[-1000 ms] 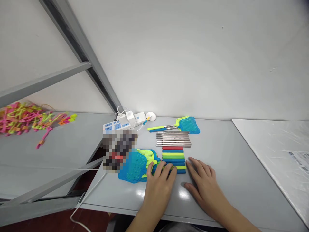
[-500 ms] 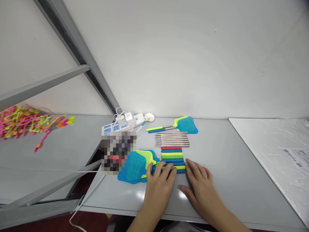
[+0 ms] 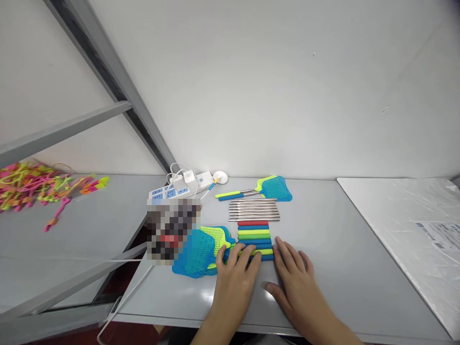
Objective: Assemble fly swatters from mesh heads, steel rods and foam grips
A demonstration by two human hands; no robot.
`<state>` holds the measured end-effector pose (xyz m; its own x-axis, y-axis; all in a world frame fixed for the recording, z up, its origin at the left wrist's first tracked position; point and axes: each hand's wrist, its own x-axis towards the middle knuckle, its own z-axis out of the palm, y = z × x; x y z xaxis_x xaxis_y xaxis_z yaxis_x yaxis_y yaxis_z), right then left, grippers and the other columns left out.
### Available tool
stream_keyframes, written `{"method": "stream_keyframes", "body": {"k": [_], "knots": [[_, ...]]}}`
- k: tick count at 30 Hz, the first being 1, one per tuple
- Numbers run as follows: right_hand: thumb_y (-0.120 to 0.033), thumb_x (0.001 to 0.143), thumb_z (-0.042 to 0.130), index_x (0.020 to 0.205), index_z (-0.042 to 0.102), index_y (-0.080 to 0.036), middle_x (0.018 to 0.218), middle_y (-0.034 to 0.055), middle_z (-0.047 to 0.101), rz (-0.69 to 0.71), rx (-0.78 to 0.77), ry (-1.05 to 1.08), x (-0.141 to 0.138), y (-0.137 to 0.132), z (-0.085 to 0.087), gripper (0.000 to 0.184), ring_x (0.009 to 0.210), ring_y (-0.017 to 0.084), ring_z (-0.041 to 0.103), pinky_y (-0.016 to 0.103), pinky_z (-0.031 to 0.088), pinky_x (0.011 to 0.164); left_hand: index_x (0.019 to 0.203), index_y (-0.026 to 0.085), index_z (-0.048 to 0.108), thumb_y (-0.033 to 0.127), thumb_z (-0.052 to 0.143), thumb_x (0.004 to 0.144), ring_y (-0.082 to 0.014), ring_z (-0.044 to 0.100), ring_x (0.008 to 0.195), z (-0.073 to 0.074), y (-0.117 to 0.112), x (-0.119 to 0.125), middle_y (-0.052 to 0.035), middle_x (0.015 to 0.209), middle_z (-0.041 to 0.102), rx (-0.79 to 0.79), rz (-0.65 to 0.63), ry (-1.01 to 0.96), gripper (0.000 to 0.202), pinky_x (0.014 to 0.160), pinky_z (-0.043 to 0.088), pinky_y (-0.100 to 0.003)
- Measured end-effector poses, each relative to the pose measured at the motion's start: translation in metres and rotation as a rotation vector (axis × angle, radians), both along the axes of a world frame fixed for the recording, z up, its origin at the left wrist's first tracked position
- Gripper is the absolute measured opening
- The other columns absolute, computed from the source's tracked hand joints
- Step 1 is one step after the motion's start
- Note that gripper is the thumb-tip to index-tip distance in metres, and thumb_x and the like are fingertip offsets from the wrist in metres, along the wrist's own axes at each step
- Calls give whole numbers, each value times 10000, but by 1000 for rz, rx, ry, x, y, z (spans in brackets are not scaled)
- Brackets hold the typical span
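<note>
My left hand [image 3: 235, 275] lies flat on the grey table [image 3: 323, 249], fingers spread over the near end of a row of coloured foam handles [image 3: 253, 234] and touching them. Flat beside it rests my right hand [image 3: 293, 278], open, its fingertips at the right end of the same row. To the left of the handles lie blue and yellow-green swatter heads [image 3: 199, 247]. Behind the handles is a row of several metal rods [image 3: 253, 211]. Two assembled swatters [image 3: 268, 188] lie at the back.
A white power strip [image 3: 176, 189] with plugged chargers sits near the wall. A blurred-out patch covers something at the table's left edge. A heap of pink and yellow plastic pieces [image 3: 36, 184] lies on the left table. A plastic-wrapped sheet [image 3: 413, 225] covers the right side.
Both hands have slid slightly forward and left toward the handles; the view has shifted a little. Nothing was picked up.
</note>
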<state>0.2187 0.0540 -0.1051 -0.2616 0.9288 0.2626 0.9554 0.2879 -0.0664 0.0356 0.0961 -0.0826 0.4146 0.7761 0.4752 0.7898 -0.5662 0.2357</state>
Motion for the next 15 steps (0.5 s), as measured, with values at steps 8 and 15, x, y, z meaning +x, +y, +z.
{"method": "stream_keyframes", "body": {"k": [8,15], "knots": [[-390,987,445,1359,529,-165,1526,153,397,27,43,71,38,57,44,443,1339,316,398,483,414,1020,1024,269,690,210,579,949,-210,590,1069,1,0,2,-1,1123,712,85,-4,4,146,1090,195,-507],[-272,999,437,1123,687,-191,1322,136,575,197,-29,-70,25,185,71,291,1209,290,498,422,438,919,994,266,697,208,626,923,-187,595,1032,-1,-6,7,-4,1087,720,125,10,-18,116,1113,190,-497]]}}
